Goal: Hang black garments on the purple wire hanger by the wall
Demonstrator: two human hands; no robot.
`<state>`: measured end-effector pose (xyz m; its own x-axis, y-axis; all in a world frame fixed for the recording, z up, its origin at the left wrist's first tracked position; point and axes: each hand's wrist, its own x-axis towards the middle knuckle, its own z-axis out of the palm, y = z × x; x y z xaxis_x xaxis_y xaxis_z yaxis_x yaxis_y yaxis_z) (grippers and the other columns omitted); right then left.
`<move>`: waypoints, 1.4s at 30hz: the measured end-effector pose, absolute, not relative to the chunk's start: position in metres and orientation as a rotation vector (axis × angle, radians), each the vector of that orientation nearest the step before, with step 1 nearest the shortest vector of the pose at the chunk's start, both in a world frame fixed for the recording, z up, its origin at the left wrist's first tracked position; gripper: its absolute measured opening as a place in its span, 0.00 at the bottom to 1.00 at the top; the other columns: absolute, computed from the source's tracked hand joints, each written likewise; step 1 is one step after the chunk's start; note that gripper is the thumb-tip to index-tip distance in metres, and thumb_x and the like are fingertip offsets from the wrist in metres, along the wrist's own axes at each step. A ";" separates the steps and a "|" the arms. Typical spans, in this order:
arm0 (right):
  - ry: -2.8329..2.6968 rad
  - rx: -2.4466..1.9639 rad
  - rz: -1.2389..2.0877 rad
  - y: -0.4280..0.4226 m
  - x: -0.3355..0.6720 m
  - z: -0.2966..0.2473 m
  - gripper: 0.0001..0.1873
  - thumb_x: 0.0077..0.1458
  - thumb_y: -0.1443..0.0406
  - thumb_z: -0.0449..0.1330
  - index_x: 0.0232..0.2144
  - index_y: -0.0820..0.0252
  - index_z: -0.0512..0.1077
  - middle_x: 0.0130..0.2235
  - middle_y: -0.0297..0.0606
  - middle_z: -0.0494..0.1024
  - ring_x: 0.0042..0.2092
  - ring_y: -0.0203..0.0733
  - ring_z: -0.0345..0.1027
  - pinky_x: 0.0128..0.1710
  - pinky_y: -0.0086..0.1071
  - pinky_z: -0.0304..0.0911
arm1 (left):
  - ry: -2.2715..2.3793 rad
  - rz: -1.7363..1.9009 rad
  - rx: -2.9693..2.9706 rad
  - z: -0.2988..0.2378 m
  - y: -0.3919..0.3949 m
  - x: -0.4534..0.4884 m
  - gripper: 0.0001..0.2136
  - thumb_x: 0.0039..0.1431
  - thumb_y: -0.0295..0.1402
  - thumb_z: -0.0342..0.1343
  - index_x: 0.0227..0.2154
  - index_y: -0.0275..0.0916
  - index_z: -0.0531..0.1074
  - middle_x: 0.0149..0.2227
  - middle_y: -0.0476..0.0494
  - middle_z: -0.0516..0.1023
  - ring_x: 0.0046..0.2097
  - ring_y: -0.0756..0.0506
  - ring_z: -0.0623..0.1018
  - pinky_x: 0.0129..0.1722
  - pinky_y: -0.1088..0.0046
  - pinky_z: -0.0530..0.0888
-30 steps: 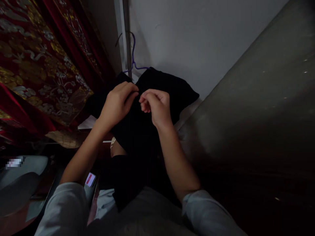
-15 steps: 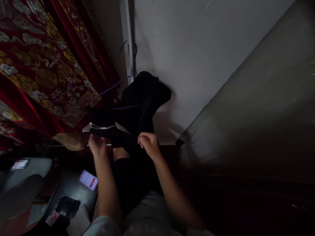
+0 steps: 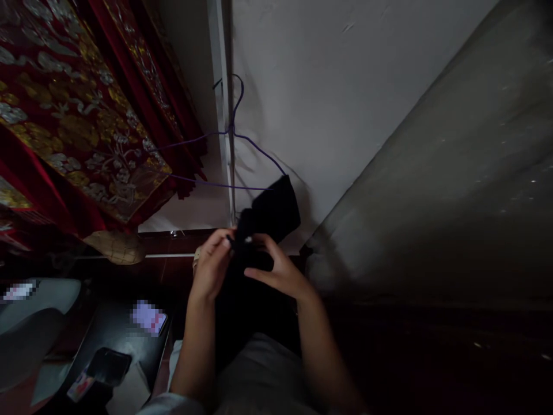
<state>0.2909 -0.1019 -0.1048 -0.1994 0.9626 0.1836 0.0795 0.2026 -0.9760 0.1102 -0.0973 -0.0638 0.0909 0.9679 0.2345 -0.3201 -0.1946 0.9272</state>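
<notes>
A black garment droops off the right arm of a thin purple wire hanger that hangs on a white upright by the wall. My left hand pinches the garment's bunched upper edge from the left. My right hand grips the same dark cloth from the right, fingers curled over it. Below both hands the cloth falls down toward my lap and is lost in shadow. Most of the hanger's wire frame is bare.
A red and gold embroidered curtain fills the upper left. A dark slanted panel rises on the right. Low on the left, a lit phone and a dark wallet-like object lie on a black surface, beside a grey seat.
The garment has slid down off the hanger, baring the purple wire. Both hands dropped from chest height and now meet close together on the bunched cloth.
</notes>
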 end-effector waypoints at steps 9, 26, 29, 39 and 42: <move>-1.475 -1.053 1.262 -0.096 0.279 -0.088 0.12 0.57 0.57 0.62 0.39 0.57 0.78 0.39 0.39 0.81 0.47 0.50 0.75 0.51 0.42 0.70 | 0.874 1.133 1.895 -0.062 -0.082 0.114 0.13 0.71 0.38 0.50 0.45 0.43 0.79 0.56 0.40 0.78 0.61 0.38 0.74 0.65 0.58 0.67; -1.753 -1.092 0.626 0.037 0.333 -0.010 0.15 0.46 0.68 0.61 0.39 0.59 0.81 0.43 0.41 0.84 0.48 0.49 0.78 0.54 0.40 0.69 | 1.452 -0.110 2.524 -0.041 -0.050 -0.001 0.17 0.70 0.42 0.50 0.40 0.36 0.81 0.40 0.33 0.83 0.45 0.35 0.82 0.48 0.61 0.75; -1.522 -1.090 0.596 0.074 0.306 -0.027 0.17 0.49 0.67 0.59 0.43 0.58 0.79 0.52 0.42 0.81 0.59 0.48 0.72 0.63 0.41 0.63 | 1.534 -0.042 2.489 -0.027 -0.053 -0.009 0.20 0.72 0.44 0.47 0.51 0.38 0.79 0.50 0.33 0.83 0.51 0.34 0.82 0.52 0.60 0.74; -1.365 -1.502 0.611 0.069 0.327 -0.052 0.20 0.47 0.60 0.65 0.14 0.57 0.60 0.19 0.28 0.56 0.25 0.33 0.53 0.26 0.30 0.48 | 1.648 0.050 2.397 0.022 -0.037 -0.039 0.13 0.62 0.27 0.46 0.41 0.40 0.76 0.41 0.40 0.82 0.42 0.41 0.81 0.46 0.66 0.75; -1.366 -1.482 0.450 0.055 0.348 -0.036 0.22 0.45 0.61 0.64 0.13 0.56 0.55 0.19 0.28 0.53 0.24 0.32 0.49 0.24 0.31 0.44 | 1.553 0.481 2.594 0.040 -0.023 -0.024 0.13 0.58 0.23 0.44 0.38 0.38 0.73 0.44 0.38 0.78 0.48 0.39 0.78 0.53 0.61 0.74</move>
